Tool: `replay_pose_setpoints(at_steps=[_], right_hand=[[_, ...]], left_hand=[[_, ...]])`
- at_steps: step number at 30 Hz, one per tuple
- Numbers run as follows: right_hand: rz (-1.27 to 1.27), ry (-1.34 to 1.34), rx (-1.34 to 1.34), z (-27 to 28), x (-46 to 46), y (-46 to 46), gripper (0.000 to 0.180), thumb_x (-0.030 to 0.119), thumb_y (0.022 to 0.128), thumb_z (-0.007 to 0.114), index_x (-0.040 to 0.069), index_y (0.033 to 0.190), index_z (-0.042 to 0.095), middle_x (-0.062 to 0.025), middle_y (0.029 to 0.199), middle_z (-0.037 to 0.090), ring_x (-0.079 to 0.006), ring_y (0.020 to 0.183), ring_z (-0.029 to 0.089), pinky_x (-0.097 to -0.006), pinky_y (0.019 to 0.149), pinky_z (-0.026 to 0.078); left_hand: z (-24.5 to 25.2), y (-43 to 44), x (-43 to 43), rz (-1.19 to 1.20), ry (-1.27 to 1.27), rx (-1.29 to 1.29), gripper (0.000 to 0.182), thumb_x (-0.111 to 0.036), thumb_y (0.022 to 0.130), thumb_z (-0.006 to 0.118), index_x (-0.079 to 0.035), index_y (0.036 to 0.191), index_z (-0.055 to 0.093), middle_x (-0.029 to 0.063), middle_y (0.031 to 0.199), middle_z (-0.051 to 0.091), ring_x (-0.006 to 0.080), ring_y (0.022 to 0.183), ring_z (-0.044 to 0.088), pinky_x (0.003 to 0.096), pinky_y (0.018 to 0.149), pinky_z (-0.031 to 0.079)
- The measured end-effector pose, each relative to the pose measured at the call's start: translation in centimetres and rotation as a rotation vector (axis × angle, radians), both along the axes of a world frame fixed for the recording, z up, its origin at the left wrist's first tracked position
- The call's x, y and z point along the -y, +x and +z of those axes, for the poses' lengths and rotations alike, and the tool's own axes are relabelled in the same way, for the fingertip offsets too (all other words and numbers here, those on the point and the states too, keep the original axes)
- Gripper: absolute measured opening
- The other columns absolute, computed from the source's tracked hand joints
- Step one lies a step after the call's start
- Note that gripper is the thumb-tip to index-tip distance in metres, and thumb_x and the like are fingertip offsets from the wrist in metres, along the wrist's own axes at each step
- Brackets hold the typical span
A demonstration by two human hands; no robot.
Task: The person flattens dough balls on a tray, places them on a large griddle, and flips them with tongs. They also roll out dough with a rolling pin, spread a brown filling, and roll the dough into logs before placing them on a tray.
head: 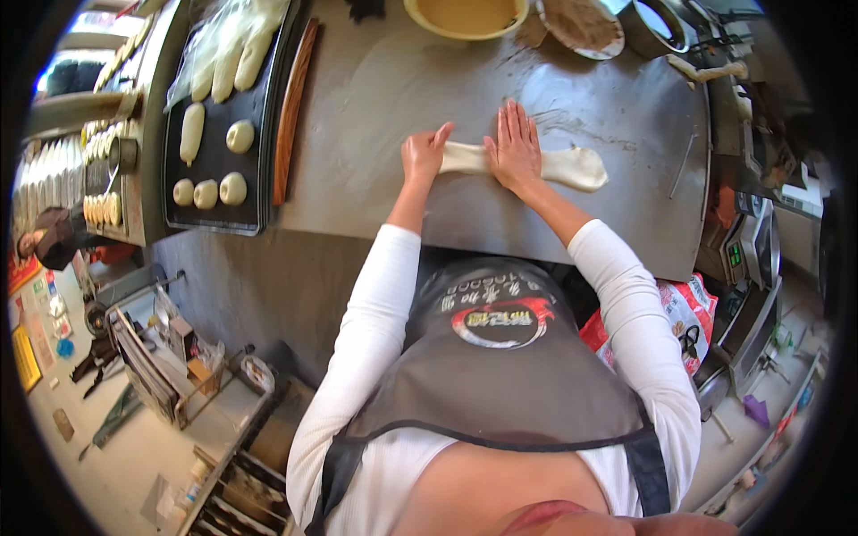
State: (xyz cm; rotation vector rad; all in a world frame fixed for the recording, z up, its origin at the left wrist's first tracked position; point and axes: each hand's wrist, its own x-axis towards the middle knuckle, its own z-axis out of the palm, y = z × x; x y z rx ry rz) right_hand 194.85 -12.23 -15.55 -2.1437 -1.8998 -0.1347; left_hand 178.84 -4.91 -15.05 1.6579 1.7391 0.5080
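A long strip of pale dough (578, 167) lies across the metal worktable (348, 167) in front of me. My left hand (423, 153) is closed around its left end, thumb pointing up and away. Flat on the middle of the strip rests my right hand (516, 147), palm down with straight fingers pointing to the far side. Past the right hand, the dough widens into a rounded, flattened end. The part under my right palm is hidden.
At left, a black baking tray (214, 151) holds dough pieces, some under plastic film. A wooden strip (295, 114) lies beside it. A yellow bowl (429, 28), a bowl of brown filling (583, 27) and a metal pot (677, 40) stand far back. A thin rod (682, 166) lies right.
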Motion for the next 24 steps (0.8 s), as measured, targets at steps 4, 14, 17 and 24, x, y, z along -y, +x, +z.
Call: replay_pose_setpoints(at_steps=[4, 14, 17, 24], right_hand=[[0.680, -0.435, -0.128, 0.3, 0.5, -4.6, 0.074, 0.042, 0.088, 0.047, -0.004, 0.141, 0.024, -0.0192, 0.148, 0.024, -0.0307, 0.139, 0.019, -0.0417, 0.114, 0.015], [0.637, -0.349, -0.229, 1.1, -2.6, -15.6, 0.073, 0.044, 0.089, 0.043, -0.005, 0.141, 0.025, -0.0193, 0.150, 0.018, -0.0298, 0.141, 0.014, -0.0388, 0.114, 0.012], [0.716, -0.231, -0.468, 2.9, -5.1, -13.6, 0.064, 0.029, 0.086, 0.052, -0.004, 0.137, 0.032, -0.0191, 0.148, 0.024, -0.0320, 0.139, 0.019, -0.0392, 0.113, 0.016], [0.419, 0.042, -0.012, 7.3, -2.0, -1.5, 0.058, 0.017, 0.076, 0.066, 0.009, 0.131, 0.046, -0.0116, 0.143, 0.036, -0.0309, 0.134, 0.030, -0.0509, 0.108, 0.022]], left_hand=[[-1.0, -2.9, -0.2, -0.003, 0.235, -0.288, 0.042, -0.053, 0.067, 0.073, -0.011, 0.073, 0.066, 0.0117, 0.073, 0.063, 0.0332, 0.066, 0.059, 0.0450, 0.059, 0.047], [-0.7, -19.7, -6.0, 0.599, 0.203, -0.769, 0.054, -0.044, 0.077, 0.069, -0.012, 0.118, 0.054, 0.0117, 0.116, 0.054, 0.0300, 0.111, 0.047, 0.0477, 0.090, 0.033], [-0.9, -20.3, -5.0, 0.561, 0.185, -0.699, 0.046, -0.039, 0.080, 0.067, -0.012, 0.115, 0.056, 0.0101, 0.115, 0.055, 0.0301, 0.111, 0.047, 0.0468, 0.089, 0.033], [1.8, -19.9, 1.4, -0.093, 0.631, -0.457, 0.036, -0.025, 0.073, 0.074, -0.015, 0.104, 0.059, 0.0054, 0.107, 0.056, 0.0257, 0.106, 0.047, 0.0455, 0.092, 0.030]])
